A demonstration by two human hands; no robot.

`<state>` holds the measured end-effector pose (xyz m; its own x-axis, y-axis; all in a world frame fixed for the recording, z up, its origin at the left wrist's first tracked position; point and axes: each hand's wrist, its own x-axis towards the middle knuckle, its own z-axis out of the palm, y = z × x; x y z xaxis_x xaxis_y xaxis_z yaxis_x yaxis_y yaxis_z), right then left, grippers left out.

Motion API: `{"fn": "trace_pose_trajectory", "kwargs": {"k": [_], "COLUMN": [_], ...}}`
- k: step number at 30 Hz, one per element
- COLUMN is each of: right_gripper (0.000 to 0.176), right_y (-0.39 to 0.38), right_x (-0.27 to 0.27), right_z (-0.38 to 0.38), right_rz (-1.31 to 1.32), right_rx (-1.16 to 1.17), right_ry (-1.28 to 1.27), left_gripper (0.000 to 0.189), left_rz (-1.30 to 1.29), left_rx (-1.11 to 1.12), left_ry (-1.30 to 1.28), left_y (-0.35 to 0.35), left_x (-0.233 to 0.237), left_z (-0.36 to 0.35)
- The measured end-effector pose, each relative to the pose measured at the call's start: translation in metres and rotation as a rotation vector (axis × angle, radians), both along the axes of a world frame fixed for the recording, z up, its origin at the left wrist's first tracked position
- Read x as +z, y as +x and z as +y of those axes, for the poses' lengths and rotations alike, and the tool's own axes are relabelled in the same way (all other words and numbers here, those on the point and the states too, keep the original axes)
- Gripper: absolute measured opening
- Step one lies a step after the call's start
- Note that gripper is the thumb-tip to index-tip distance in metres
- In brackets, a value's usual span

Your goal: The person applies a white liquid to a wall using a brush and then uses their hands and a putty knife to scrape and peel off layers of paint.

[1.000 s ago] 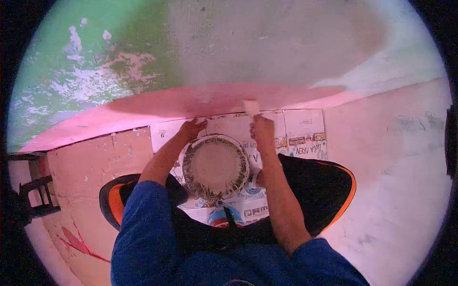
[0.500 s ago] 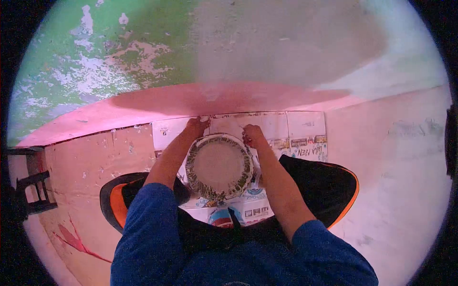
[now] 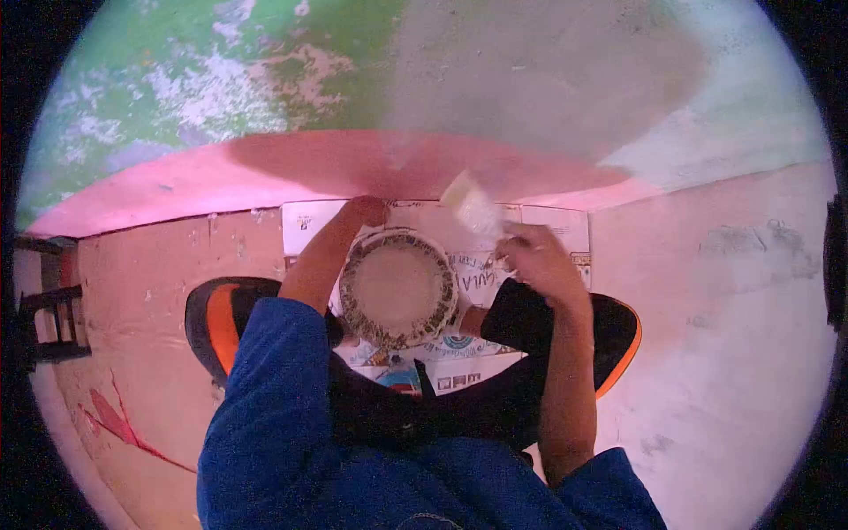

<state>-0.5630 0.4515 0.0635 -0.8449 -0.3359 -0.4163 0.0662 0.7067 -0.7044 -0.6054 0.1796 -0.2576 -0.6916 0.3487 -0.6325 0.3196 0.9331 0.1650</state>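
A round drum-like object [image 3: 397, 288] with a pale flat top and a rough, dark-mottled rim stands between my legs on printed cardboard [image 3: 556, 223]. Just beyond its upper left edge is my left hand [image 3: 367, 212], with the fingers bent and pressed together; what they hold, if anything, is hidden. To the upper right of the round object, my right hand [image 3: 534, 256] is raised and holds a pale, translucent sheet-like piece [image 3: 473, 208], blurred by motion, at its fingertips.
Ahead rises a wall [image 3: 530, 79] with peeling green paint and a pink lower band [image 3: 177, 187]. A dark chair-like object [image 3: 53, 322] stands at the far left. My bent legs [image 3: 565, 327] flank the round object on the floor [image 3: 150, 300].
My right hand has moved right, away from the round object's upper edge, and the pale piece now shows at its fingertips. My left hand stays near the upper left edge.
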Motion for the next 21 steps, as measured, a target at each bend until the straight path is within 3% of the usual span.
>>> {"fn": "trace_pose_trajectory", "kwargs": {"k": [3, 4, 6, 9, 11, 12, 13, 14, 15, 16, 17, 19, 21], "right_gripper": [0.033, 0.030, 0.028, 0.024, 0.022, 0.020, 0.019, 0.026, 0.020, 0.022, 0.023, 0.027, 0.028], "right_y": [0.015, 0.020, 0.035, 0.064, 0.080, 0.081, 0.081, 0.082, 0.076, 0.075, 0.057, 0.055, 0.063], "right_x": [-0.062, -0.094, -0.162, -0.203, -0.272, -0.256, -0.241, -0.293, -0.290, -0.252, -0.309, -0.256, -0.192], "right_z": [-0.015, -0.018, -0.038, -0.052, -0.038, -0.039, -0.035, -0.024, -0.023, -0.033, -0.020, -0.033, -0.044], "right_rz": [0.180, 0.146, 0.100, 0.301, 0.401, 0.375, 0.352, 0.353, 0.425, 0.462, 0.550, 0.580, 0.416], "right_rx": [0.574, 0.669, 0.801, 0.806, 0.820, 0.893, 0.983, 0.918, 1.015, 1.141, 1.191, 1.171, 0.943], "right_ry": [0.381, 0.317, 0.591, 0.607, 0.432, 0.413, 0.396, 0.381, 0.437, 0.478, 0.491, 0.600, 0.648], "left_gripper": [0.040, 0.039, 0.037, 0.028, 0.032, 0.032, 0.022, 0.034, 0.034, 0.031, 0.028, 0.030, 0.032], "left_rz": [-0.095, -0.115, -0.132, -0.059, 0.058, 0.110, 0.115, 0.194, 0.117, 0.219, 0.324, 0.361, 0.371], "left_rx": [-0.013, -0.022, -0.028, 0.008, -0.062, -0.047, 0.103, 0.002, 0.002, -0.036, -0.076, 0.045, -0.049], "left_ry": [-0.134, -0.186, -0.258, -0.225, -0.113, -0.133, -0.113, -0.023, -0.016, 0.042, 0.095, 0.388, 0.354], "left_y": [0.008, 0.014, 0.028, 0.056, 0.068, 0.072, 0.081, 0.086, 0.101, 0.088, 0.075, 0.111, 0.090], "left_x": [0.047, 0.065, 0.109, 0.187, 0.188, 0.182, 0.191, 0.148, 0.220, 0.172, 0.123, 0.208, 0.210], "left_z": [-0.004, -0.005, -0.007, -0.013, -0.031, -0.035, -0.029, -0.048, -0.025, -0.021, -0.018, -0.012, 0.006]}}
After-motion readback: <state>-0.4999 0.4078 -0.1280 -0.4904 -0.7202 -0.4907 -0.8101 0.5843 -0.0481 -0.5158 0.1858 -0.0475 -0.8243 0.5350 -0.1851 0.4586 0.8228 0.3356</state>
